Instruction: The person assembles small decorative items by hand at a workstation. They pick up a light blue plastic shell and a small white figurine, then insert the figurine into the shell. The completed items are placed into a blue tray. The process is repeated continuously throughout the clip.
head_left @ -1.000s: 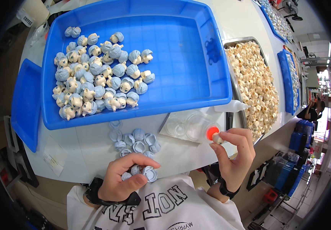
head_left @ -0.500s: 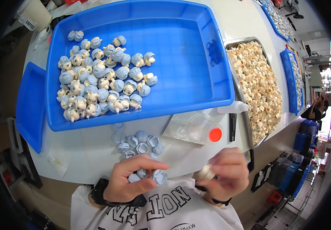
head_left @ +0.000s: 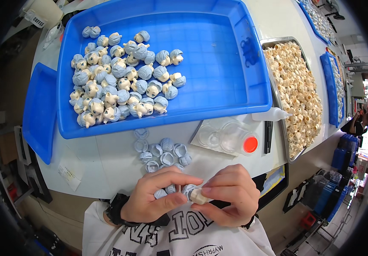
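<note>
Close to my body, my left hand is closed around several pale-blue doll hair pieces. One hair piece sits between its thumb and forefinger; another rests in the palm. My right hand pinches a cream doll-head part against that front hair piece, and the two touch. How far one fits into the other is hidden by my fingers. Just beyond my left hand, loose pale-blue hair pieces lie on the white table, several with their hollow side up.
A large blue tray holds many doll heads with blue hair. To its right stands a metal tray heaped with cream parts. Between them and me are a clear red-capped bottle and a white squeeze bottle. A smaller blue tray leans at left.
My right hand has moved left and brought the cream part up against the hair piece in my left hand. The whole view has shifted slightly.
</note>
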{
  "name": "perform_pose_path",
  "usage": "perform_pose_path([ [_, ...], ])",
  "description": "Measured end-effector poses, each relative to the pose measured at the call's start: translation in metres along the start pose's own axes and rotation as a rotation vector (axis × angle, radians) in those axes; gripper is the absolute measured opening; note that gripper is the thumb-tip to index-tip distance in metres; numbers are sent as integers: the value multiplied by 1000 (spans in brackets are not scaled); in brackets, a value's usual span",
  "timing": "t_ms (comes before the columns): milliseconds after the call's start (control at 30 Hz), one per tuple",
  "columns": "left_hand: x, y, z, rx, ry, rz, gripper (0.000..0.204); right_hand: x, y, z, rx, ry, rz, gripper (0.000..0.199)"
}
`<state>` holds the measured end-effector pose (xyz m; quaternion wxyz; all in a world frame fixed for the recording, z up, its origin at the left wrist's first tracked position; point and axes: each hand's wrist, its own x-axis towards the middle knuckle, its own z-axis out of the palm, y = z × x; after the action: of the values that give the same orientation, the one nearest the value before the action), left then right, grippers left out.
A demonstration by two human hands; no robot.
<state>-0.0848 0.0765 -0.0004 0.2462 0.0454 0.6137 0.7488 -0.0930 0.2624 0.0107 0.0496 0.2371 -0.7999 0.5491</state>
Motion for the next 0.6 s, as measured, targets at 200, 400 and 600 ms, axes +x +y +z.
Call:
perform_pose_path([
  [200, -2, -7, 1, -44, -13, -27, 52, 2, 4, -4, -77, -128, 22, 37],
  [400, -5, -8, 5, -314, -4, -88, 51, 6, 2, 7, -149, -80, -29, 42],
  [600, -3, -9, 4, -263, -60, -50, 51, 2, 15, 17, -239, -47, -125, 38],
])
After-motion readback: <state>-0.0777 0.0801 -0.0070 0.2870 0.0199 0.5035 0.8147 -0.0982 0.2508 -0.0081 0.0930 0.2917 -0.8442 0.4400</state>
